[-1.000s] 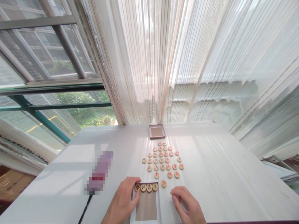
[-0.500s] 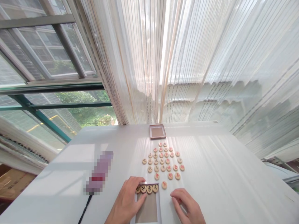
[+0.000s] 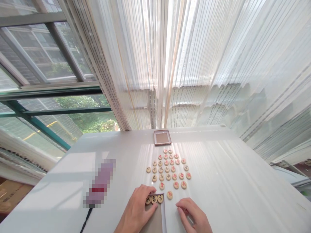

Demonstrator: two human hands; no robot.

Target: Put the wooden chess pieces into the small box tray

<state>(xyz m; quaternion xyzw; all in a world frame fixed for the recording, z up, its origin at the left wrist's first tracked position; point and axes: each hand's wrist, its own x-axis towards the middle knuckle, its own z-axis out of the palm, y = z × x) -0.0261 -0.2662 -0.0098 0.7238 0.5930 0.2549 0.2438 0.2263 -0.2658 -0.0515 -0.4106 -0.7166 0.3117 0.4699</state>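
My left hand (image 3: pixel 137 207) lies over the left side of an open shallow box (image 3: pixel 155 221), fingers at its far wall and thumb inside, gripping that end. Between thumb and fingers, a row of round black-marked Chinese chess pieces (image 3: pixel 154 199) lies along the far wall; the hand hides its left end. Right of the box, my right hand (image 3: pixel 193 215) rests loosely curled on the table, thumb and index tips close, with nothing visible between them. Nearest to it is a red-marked chess piece (image 3: pixel 169 195), just beyond the box's right corner.
Many more chess pieces (image 3: pixel 168 169), red and black, lie spread face up beyond the box. A box lid (image 3: pixel 162 137) sits at the far edge of the white table (image 3: pixel 233 181). On the left is a blurred purple object (image 3: pixel 100 183) with a black cord (image 3: pixel 86 220).
My left hand has slid right along the row, covering one more piece at its left end. My right hand has barely moved. The whole view has shifted slightly.
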